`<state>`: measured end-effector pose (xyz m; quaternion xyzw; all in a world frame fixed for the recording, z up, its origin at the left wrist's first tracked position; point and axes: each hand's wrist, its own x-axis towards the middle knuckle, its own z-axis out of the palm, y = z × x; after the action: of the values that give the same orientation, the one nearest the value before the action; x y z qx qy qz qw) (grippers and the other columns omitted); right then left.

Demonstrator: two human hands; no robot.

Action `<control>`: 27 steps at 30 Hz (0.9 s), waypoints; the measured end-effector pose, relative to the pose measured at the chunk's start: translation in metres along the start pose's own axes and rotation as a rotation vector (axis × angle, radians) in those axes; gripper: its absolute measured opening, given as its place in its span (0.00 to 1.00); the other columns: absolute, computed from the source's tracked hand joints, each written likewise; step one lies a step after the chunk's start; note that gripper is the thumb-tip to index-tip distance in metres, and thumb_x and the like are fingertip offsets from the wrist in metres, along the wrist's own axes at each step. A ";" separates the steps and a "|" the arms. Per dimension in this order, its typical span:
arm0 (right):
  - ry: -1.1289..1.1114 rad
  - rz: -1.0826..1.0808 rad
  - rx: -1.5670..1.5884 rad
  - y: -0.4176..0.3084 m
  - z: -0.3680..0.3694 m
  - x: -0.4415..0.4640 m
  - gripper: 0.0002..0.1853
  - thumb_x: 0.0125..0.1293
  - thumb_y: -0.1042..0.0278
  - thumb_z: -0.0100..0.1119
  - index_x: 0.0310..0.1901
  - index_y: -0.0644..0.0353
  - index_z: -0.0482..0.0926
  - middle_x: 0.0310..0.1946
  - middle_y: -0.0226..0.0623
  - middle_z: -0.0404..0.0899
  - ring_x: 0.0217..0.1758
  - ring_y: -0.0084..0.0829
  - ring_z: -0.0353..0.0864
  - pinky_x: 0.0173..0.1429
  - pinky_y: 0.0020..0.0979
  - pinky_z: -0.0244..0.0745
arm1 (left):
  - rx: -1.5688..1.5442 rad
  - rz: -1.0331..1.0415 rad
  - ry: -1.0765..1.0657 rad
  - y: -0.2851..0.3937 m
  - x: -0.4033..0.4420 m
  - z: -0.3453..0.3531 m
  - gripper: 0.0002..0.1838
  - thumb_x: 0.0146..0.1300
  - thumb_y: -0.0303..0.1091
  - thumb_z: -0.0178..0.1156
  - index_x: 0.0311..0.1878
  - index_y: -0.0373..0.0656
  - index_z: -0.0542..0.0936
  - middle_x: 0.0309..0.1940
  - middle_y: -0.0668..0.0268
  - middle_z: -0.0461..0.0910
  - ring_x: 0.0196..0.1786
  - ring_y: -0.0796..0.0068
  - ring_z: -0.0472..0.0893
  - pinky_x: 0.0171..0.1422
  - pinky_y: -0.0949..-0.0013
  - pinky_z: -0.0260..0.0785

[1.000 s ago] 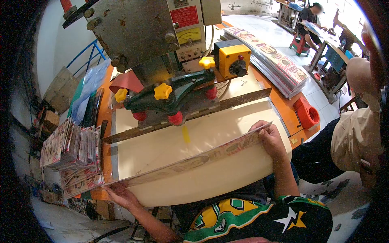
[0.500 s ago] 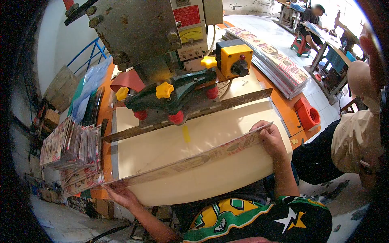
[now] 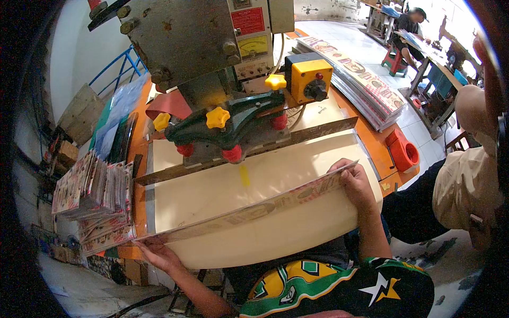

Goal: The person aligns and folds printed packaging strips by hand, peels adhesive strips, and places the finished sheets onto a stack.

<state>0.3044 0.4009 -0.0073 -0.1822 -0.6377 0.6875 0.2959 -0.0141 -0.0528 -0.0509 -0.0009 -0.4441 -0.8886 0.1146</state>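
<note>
A long printed plastic strip (image 3: 260,208) stretches across the cream work surface (image 3: 201,196), held slantwise with its right end farther from me. My right hand (image 3: 356,183) pinches that right end between thumb and fingers. At the lower left end, my left hand (image 3: 161,256) grips the strip's corner with the thumb on its edge. Beyond the strip, a metal bar (image 3: 249,150) lies under the machine's dark green clamp arm (image 3: 233,124), which carries yellow star knobs and red cylindrical parts. The strip is apart from the bar.
Stacked printed pieces (image 3: 95,185) are piled at the left. Long printed sheets (image 3: 360,79) lie in a stack at the back right. A red ring-shaped holder (image 3: 403,151) sits at the right edge, below a yellow control box (image 3: 310,79). Another person (image 3: 408,26) sits farther back.
</note>
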 end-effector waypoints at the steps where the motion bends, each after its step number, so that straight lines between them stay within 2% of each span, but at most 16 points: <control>1: 0.000 0.001 0.001 0.001 0.000 0.000 0.30 0.64 0.36 0.67 0.42 0.64 0.81 0.34 0.30 0.82 0.40 0.23 0.80 0.47 0.26 0.74 | 0.000 0.000 0.000 0.000 0.000 0.000 0.26 0.76 0.53 0.54 0.63 0.41 0.75 0.54 0.64 0.82 0.54 0.71 0.81 0.58 0.66 0.75; 3: 0.001 0.002 0.002 0.001 0.000 0.000 0.30 0.64 0.37 0.67 0.42 0.64 0.81 0.34 0.30 0.82 0.40 0.23 0.80 0.47 0.26 0.74 | -0.014 -0.009 -0.013 0.001 -0.001 0.001 0.26 0.76 0.53 0.54 0.64 0.41 0.75 0.56 0.63 0.81 0.56 0.70 0.81 0.62 0.65 0.74; 7: -0.002 0.006 0.025 0.000 0.001 0.000 0.30 0.64 0.38 0.67 0.43 0.64 0.81 0.35 0.30 0.82 0.40 0.23 0.80 0.47 0.26 0.74 | 0.025 0.014 0.029 -0.002 0.002 -0.003 0.26 0.76 0.53 0.54 0.64 0.41 0.75 0.55 0.63 0.82 0.56 0.70 0.80 0.62 0.65 0.73; 15: -0.014 0.011 0.049 0.001 0.000 0.000 0.29 0.64 0.38 0.67 0.42 0.64 0.81 0.36 0.31 0.83 0.40 0.23 0.80 0.48 0.26 0.74 | 0.026 0.022 0.021 -0.001 0.001 -0.001 0.26 0.75 0.54 0.55 0.63 0.42 0.76 0.52 0.65 0.82 0.50 0.72 0.81 0.55 0.66 0.74; 18: -0.010 0.012 0.035 0.001 -0.001 0.000 0.30 0.65 0.38 0.67 0.42 0.64 0.81 0.35 0.31 0.82 0.40 0.23 0.80 0.48 0.26 0.73 | -0.035 0.019 0.025 0.004 -0.009 0.017 0.25 0.75 0.54 0.56 0.61 0.43 0.76 0.51 0.66 0.82 0.49 0.72 0.82 0.54 0.68 0.74; 21: -0.005 0.003 0.019 0.003 -0.002 0.000 0.30 0.65 0.37 0.66 0.42 0.64 0.81 0.35 0.31 0.82 0.40 0.23 0.79 0.48 0.26 0.73 | -0.019 0.008 -0.025 0.001 -0.004 0.005 0.25 0.75 0.53 0.56 0.62 0.43 0.76 0.52 0.65 0.82 0.49 0.73 0.81 0.55 0.68 0.74; 23: -0.036 0.010 0.033 0.007 -0.006 0.001 0.31 0.64 0.38 0.68 0.45 0.65 0.77 0.38 0.35 0.84 0.41 0.25 0.84 0.48 0.26 0.79 | 0.000 0.018 -0.029 -0.002 0.002 -0.004 0.25 0.75 0.54 0.55 0.63 0.44 0.76 0.52 0.65 0.82 0.49 0.73 0.81 0.55 0.67 0.74; 27: -0.043 0.017 0.047 0.004 -0.005 0.001 0.31 0.64 0.38 0.67 0.45 0.65 0.77 0.38 0.35 0.84 0.41 0.24 0.84 0.48 0.26 0.79 | -0.023 -0.008 -0.020 -0.004 0.005 -0.009 0.25 0.76 0.54 0.54 0.63 0.45 0.76 0.50 0.66 0.83 0.48 0.73 0.81 0.53 0.66 0.75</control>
<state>0.3061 0.4049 -0.0114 -0.1656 -0.6259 0.7087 0.2804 -0.0193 -0.0587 -0.0584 -0.0094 -0.4349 -0.8941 0.1068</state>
